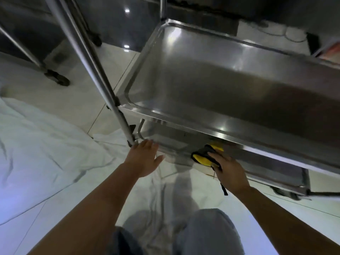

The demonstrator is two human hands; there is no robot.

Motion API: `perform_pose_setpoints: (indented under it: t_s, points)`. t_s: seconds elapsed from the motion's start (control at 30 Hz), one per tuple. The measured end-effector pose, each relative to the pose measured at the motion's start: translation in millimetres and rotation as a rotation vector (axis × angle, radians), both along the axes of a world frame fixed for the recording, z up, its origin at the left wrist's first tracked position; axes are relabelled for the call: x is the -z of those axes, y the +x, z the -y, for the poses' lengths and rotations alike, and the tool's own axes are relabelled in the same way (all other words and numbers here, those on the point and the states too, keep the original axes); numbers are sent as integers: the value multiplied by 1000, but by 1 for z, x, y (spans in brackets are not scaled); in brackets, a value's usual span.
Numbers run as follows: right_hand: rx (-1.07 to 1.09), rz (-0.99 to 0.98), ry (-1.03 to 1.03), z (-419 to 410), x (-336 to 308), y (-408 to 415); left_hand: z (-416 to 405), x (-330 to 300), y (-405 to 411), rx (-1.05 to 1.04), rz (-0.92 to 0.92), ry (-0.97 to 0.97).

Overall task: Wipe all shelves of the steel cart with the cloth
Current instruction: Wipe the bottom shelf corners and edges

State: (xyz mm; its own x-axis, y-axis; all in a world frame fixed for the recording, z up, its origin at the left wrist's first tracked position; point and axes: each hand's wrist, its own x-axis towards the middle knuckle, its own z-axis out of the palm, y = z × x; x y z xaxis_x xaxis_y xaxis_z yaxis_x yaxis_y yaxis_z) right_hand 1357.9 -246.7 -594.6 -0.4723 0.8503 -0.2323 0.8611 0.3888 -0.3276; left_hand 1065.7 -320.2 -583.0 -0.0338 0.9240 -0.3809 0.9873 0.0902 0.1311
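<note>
The steel cart fills the upper right of the head view. Its middle shelf [211, 74] is a shiny tray with a raised rim. The bottom shelf [165, 138] shows below it, mostly hidden under the middle one. My right hand [229, 170] presses a yellow cloth with black edging [202, 156] against the front rim of the bottom shelf. My left hand [145, 159] is flat with fingers apart, its fingertips at the bottom shelf's left front corner beside the cart's upright post [103, 85].
A white sheet [46, 144] lies crumpled on the tiled floor left of the cart. Another frame with a black caster [58, 79] stands at the far left. My jeans-clad knees [206, 234] are at the bottom edge. Cables lie on the floor at the upper right.
</note>
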Motion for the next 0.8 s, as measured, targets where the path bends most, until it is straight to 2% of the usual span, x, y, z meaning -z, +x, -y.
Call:
perform_pose_setpoints:
  t_s: [0.17,0.33,0.43,0.6,0.73,0.8]
  points:
    - [7,-39,66,-43,116,2,-50,110,-5,-22,-1,73]
    - [-51,-61,138,-56,190,11,-80,185,-6,-97,-8,58]
    - [-60,-131,184,-44,206,20,-79,213,0,-117,-13,60]
    - [-55,-65,148,-36,210,17,-86,239,-12,-206,-76,86]
    - [-132,-11,203,-42,216,-25,-83,260,-18,-268,-100,193]
    - [-188,-12,226,-48,221,-65,-86,264,-16,-288,-85,188]
